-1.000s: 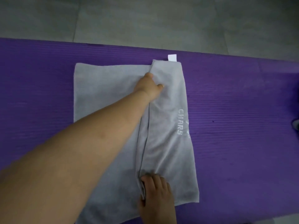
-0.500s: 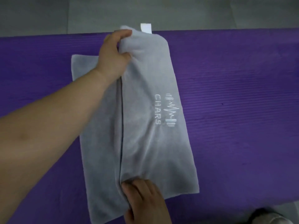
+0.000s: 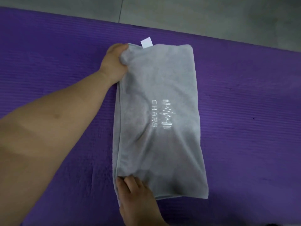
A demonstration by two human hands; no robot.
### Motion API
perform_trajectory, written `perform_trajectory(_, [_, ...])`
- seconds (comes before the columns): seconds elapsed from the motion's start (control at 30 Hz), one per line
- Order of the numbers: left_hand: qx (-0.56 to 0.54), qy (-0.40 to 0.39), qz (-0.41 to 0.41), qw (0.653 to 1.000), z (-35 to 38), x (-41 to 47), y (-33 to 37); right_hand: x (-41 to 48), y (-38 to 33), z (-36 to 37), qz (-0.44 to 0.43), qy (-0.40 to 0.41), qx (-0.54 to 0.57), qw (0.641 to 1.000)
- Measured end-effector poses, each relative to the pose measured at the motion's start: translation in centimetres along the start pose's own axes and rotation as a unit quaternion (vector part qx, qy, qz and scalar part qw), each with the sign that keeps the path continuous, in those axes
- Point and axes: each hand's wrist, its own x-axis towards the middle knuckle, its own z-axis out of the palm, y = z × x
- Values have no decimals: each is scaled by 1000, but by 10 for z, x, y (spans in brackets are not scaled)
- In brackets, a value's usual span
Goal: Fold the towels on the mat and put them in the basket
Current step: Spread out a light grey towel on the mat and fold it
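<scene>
A grey towel [image 3: 162, 144] with a white embroidered logo and a white tag lies on the purple mat [image 3: 244, 111], doubled over into a long rectangle. My left hand [image 3: 114, 62] grips the towel's far-left corner, cloth bunched in its fingers. At the near-left corner my right hand [image 3: 135, 193] holds the edge, fingers lying on top of the cloth. No basket is in view.
Grey tiled floor [image 3: 195, 12] runs beyond the mat's far edge. The mat stretches bare to the left and right of the towel.
Both hands have drawn the top layer leftward across the towel. The single layer that showed on the left is now covered, and the two left edges lie together.
</scene>
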Motion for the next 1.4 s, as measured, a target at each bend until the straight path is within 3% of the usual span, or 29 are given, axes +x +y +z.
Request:
perform_trajectory(0.13, [27, -20, -27, 999, 2, -5, -3, -5, -8, -13, -60, -61, 33, 996])
perform_trajectory(0.27, [28, -19, -69, 997, 13, -56, -19, -18, 25, -32, -152, 59, 60, 985])
perform_trajectory(0.33, [65, -24, -8, 998, 22, -111, -30, -28, 62, -49, -161, 75, -11, 984])
perform_trajectory(0.47, [197, -90, 178, 960, 45, -228, -51, -49, 127, -86, -192, -50, -173, 965])
perform_trajectory(0.53, [235, -127, 197, 943, 52, -267, -58, -53, 144, -94, -220, -97, -211, 947])
perform_trajectory(0.7, [270, -114, 187, 938, 47, -283, -59, -34, 149, -94, -288, -158, -234, 915])
perform_trajectory(0.87, [310, -69, 241, 917, 29, -286, -68, -33, 153, -89, -309, -103, -210, 922])
perform_trajectory(1.0, [310, -86, 288, 902, 24, -285, -65, -26, 147, -92, -266, -138, -205, 932])
perform_trajectory(1.2, [260, -72, 273, 923, 19, -258, -29, -10, 123, -111, -220, -293, -277, 888])
perform_trajectory(1.33, [176, -185, 232, 939, 11, -288, -15, -18, 111, -150, -159, -515, -200, 818])
perform_trajectory(1.4, [103, -271, 174, 941, 7, -308, -10, -29, 110, -173, -113, -572, -104, 806])
